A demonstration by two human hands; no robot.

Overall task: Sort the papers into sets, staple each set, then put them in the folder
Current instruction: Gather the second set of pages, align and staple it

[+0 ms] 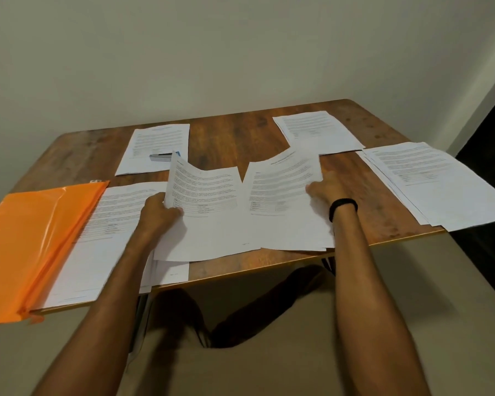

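Note:
My left hand (pixel 159 214) grips the left edge of a printed sheet (pixel 209 212) and lifts it so it curls upward. Beside it, my right hand (pixel 326 190) holds the right edge of a small stack of sheets (pixel 283 201) near the table's front edge. More paper piles lie around: one at the front left (pixel 97 247), one at the back left (pixel 157 144), one at the back right (pixel 317 130), one at the far right (pixel 437 184). A grey stapler (pixel 162 157) rests on the back-left pile. An orange folder (pixel 32 241) lies at the left edge.
The wooden table (pixel 232 138) stands against a plain wall. The folder and the far-right pile overhang its edges. A black band sits on my right wrist (pixel 343 208). Dark table legs and shadows show on the floor below the front edge.

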